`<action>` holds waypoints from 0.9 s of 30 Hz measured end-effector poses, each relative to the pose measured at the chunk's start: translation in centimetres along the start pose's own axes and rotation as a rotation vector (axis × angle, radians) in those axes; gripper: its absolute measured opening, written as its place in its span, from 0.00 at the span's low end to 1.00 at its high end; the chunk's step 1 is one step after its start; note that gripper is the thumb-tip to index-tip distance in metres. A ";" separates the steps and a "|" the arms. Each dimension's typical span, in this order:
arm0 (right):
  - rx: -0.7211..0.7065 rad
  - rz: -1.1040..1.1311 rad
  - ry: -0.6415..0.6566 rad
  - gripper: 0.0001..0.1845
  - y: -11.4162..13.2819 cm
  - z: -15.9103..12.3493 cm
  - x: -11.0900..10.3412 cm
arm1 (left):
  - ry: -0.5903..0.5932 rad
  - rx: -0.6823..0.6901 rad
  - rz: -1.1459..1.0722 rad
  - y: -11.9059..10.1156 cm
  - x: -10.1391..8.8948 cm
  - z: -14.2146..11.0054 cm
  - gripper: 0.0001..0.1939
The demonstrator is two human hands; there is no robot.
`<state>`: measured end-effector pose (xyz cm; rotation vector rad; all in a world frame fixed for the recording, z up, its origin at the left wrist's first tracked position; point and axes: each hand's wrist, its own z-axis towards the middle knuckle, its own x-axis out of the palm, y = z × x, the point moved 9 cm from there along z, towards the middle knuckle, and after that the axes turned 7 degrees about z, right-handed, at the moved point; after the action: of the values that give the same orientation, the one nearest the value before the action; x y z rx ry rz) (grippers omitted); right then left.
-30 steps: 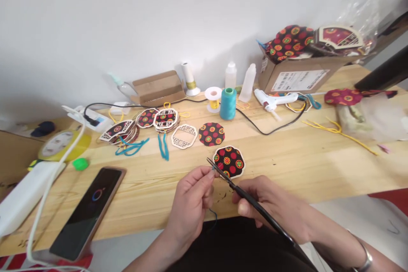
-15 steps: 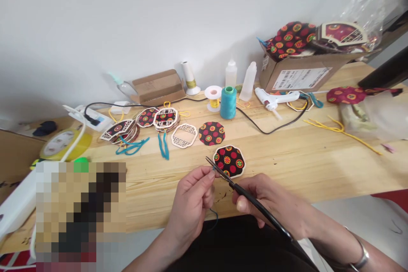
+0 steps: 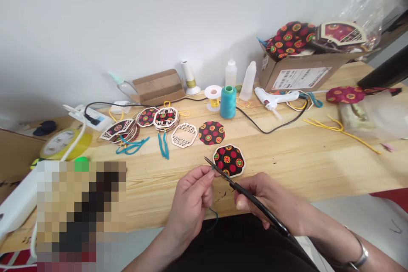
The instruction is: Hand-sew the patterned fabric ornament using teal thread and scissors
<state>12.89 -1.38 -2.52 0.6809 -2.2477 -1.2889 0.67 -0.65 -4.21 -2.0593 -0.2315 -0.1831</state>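
Note:
My left hand (image 3: 194, 191) pinches a blue thread (image 3: 215, 216), whose loose end hangs below the fingers over my lap. In my right hand (image 3: 264, 199) is a pair of black-handled scissors (image 3: 229, 179), pointing up and left. Their blade tips lie just past my left fingertips, by the pinched thread; whether the blades touch it I cannot tell. Beyond the blades rests a wood-edged, scalloped piece with black floral fabric (image 3: 231, 159), and a fine thread crosses its face. Past it lie a loose floral fabric piece (image 3: 212, 133) and a bare lattice wooden frame (image 3: 184, 136).
Near the wall stand a teal thread spool (image 3: 228, 103), a yellow thread reel (image 3: 213, 93) and squeeze bottles (image 3: 248, 80). A white glue gun (image 3: 276, 97) trails a black cord. Finished ornaments (image 3: 166, 117) lie left; a filled cardboard box (image 3: 296, 74) stands right.
Both hands hold nearly the same place. The scissors have shifted very slightly up and left at the tips, still beside the left fingertips.

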 end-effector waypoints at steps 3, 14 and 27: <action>-0.010 0.020 -0.003 0.18 0.1 0.1 0.1 | -0.023 0.003 -0.015 -0.2 -0.4 0.1 0.07; -0.024 -0.699 -0.056 0.07 1.4 -4.4 -3.0 | -0.101 0.014 -0.183 -1.2 -2.1 1.3 0.08; 0.262 -1.185 -0.755 0.14 -2.8 -11.4 -17.8 | -0.023 -0.071 -0.280 -0.8 -1.0 0.7 0.28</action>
<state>34.05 1.01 -2.30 2.1324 -2.6561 -2.0022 -0.42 0.24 -4.06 -2.0940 -0.5350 -0.3431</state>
